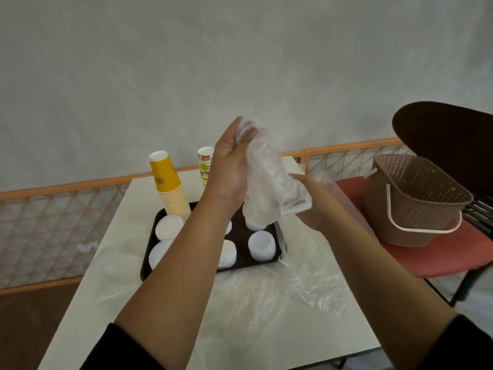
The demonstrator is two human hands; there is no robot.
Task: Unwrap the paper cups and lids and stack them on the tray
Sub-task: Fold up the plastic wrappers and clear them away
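Observation:
A dark tray [241, 252] on the white table holds several low stacks of white lids [261, 245], and a tall stack of yellow paper cups [170, 190] stands upside down at its back left. A second cup stack with a fruit print [205, 162] rises behind my left arm. My left hand [229, 166] is raised above the tray, pinching the top of a clear plastic wrapper [269, 182]. The wrapper hangs down over a lid stack at the tray's back right. My right hand [309, 206] grips the wrapper's lower part from the right.
Loose clear plastic wrap [306, 287] lies over the table's front and right. A brown perforated basket [416, 201] with a white handle sits on a red chair [426, 260] to the right. An orange mesh railing [66, 209] runs behind the table.

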